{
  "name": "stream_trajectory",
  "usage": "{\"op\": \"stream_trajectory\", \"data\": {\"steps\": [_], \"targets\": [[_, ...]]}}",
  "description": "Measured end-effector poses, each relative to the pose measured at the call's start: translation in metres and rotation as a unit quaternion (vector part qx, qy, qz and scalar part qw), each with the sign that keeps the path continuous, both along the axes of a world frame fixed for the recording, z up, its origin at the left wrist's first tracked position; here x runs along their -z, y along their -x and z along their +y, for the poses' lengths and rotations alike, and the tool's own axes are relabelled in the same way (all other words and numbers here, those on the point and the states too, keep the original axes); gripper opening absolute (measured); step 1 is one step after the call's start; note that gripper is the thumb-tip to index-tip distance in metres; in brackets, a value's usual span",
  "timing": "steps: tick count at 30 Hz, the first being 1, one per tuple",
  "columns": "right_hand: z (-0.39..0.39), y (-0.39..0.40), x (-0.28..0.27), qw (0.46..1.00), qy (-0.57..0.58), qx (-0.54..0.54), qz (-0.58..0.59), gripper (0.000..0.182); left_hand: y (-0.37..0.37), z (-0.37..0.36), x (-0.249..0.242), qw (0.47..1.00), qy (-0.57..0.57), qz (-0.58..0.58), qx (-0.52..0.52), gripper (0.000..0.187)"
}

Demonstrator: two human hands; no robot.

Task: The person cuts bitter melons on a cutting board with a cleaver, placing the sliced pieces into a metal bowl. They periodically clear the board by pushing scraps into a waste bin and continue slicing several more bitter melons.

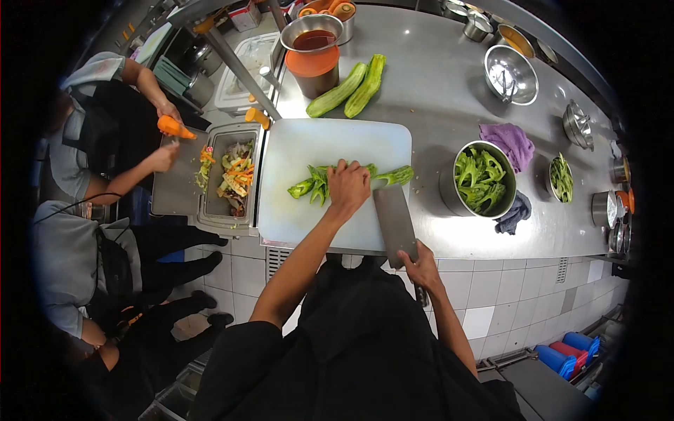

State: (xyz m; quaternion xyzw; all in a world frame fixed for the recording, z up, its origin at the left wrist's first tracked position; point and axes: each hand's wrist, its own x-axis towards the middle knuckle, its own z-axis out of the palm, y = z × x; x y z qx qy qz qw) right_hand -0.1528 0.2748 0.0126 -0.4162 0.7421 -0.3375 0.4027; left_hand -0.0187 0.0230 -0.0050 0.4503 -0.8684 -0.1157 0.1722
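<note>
A white cutting board (295, 140) lies before me on the steel counter. My left hand (348, 188) presses down with bent fingers on a green vegetable (317, 184), whose cut pieces stick out on both sides. One end of it (394, 177) reaches past the board's right edge. My right hand (420, 266) is wrapped round the handle of a cleaver (395, 219). The broad blade points away from me, its tip just under the vegetable's right end. Two long, pale green peeled vegetables (347, 90) rest beyond the board.
To the right stand a pot of cut green pieces (449, 188), a purple cloth (511, 144), a dark cloth (516, 214) and a steel bowl (525, 77). A bin of peelings (210, 210) adjoins the board's left side. Beside it, another person (105, 133) holds a carrot (174, 128).
</note>
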Motion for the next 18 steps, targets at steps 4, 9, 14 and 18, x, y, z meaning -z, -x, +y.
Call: {"op": "stream_trajectory", "data": {"steps": [4, 9, 14, 18], "targets": [[0.016, 0.014, -0.008, 0.989, 0.042, 0.129, -0.063, 0.026, 0.025, 0.003, 0.0, 0.986, -0.007, 0.144, 0.089, 0.018], [-0.01, 0.027, -0.022, 0.985, -0.033, 0.166, -0.04, 0.028, 0.015, 0.0, 0.005, 0.985, -0.034, 0.08, 0.148, 0.032], [-0.043, 0.017, 0.005, 0.988, 0.044, 0.138, -0.053, 0.03, -0.003, 0.003, -0.007, 0.984, -0.02, 0.117, 0.133, 0.018], [-0.075, 0.023, -0.003, 0.989, 0.031, 0.119, -0.078, 0.03, 0.001, 0.008, -0.007, 0.988, -0.011, 0.111, 0.102, 0.006]]}}
